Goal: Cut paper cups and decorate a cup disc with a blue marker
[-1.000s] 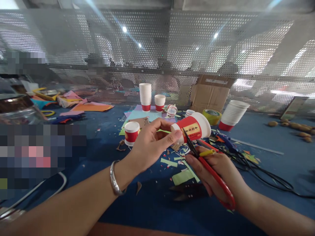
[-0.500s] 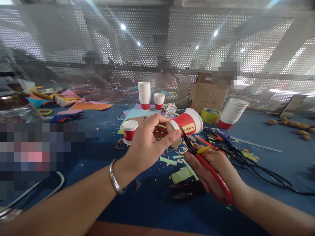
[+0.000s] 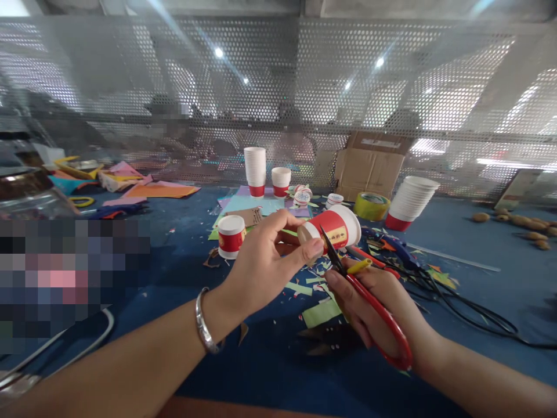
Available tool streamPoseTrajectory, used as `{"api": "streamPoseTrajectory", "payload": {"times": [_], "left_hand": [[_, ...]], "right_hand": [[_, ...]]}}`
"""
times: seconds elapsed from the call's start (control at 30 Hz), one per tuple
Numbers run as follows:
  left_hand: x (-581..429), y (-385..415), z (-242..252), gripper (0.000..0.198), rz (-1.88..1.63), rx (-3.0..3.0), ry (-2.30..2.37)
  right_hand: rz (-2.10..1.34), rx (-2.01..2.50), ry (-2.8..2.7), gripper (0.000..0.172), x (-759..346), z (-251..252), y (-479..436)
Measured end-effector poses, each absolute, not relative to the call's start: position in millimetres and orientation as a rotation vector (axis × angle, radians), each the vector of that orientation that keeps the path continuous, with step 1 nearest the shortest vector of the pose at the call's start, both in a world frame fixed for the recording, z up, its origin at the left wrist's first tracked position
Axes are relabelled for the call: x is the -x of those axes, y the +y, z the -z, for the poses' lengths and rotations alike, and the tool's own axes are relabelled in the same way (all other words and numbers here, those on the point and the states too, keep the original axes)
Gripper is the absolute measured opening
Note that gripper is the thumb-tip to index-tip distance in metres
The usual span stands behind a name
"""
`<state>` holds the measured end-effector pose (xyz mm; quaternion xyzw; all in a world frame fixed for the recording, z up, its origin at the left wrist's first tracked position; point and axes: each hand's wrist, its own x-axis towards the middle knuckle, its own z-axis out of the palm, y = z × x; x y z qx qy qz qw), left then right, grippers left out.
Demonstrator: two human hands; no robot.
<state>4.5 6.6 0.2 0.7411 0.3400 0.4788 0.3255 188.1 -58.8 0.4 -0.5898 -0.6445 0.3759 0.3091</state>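
Note:
My left hand (image 3: 270, 261) is closed on a red and white paper cup (image 3: 337, 223), gripping it near its base. The cup lies tilted on its side in the air, with its rim toward the right. In my right hand (image 3: 374, 296) is a pair of scissors (image 3: 383, 319) with red handles and a yellow part. Their dark blades point up at the cup's side, close to my left thumb; whether they touch it I cannot tell. Another paper cup (image 3: 231, 238) stands upside down on the table, left of the held one.
Green paper scraps (image 3: 322, 313) and dark snips (image 3: 326, 339) lie below my hands. Behind are cup stacks (image 3: 255, 168) (image 3: 413, 200), yellow tape (image 3: 371, 206) and a cardboard box (image 3: 372, 165). At right a glue gun (image 3: 398, 252) trails a black cable (image 3: 470, 313).
The held cup has tipped slightly, its rim end now lower in view. Both hands keep their grips, and the scissors stay near the cup's side.

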Motion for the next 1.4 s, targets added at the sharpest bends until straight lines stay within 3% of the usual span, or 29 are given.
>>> {"api": "streamPoseTrajectory", "payload": {"times": [0.53,0.77,0.93,1.1,1.4], "left_hand": [[2,8,-5,0.029,-1.380,-2.219,0.840],[-7,9,-7,0.046,-1.131,-1.491,0.826],[-10,11,-10,0.031,-1.007,-1.273,0.618],[-6,14,-9,0.027,-1.118,-1.324,0.675],[-4,12,-6,0.026,-1.323,-1.667,0.735]], "right_hand": [[-0.977,1.576,-1.730,0.060,-189,-2,-61],[-0.851,1.530,-1.701,0.058,-189,-1,-61],[-0.787,1.480,-1.746,0.048,-192,4,-56],[-0.862,1.429,-1.765,0.037,-196,11,-50],[-0.869,1.446,-1.758,0.041,-196,8,-55]]}}
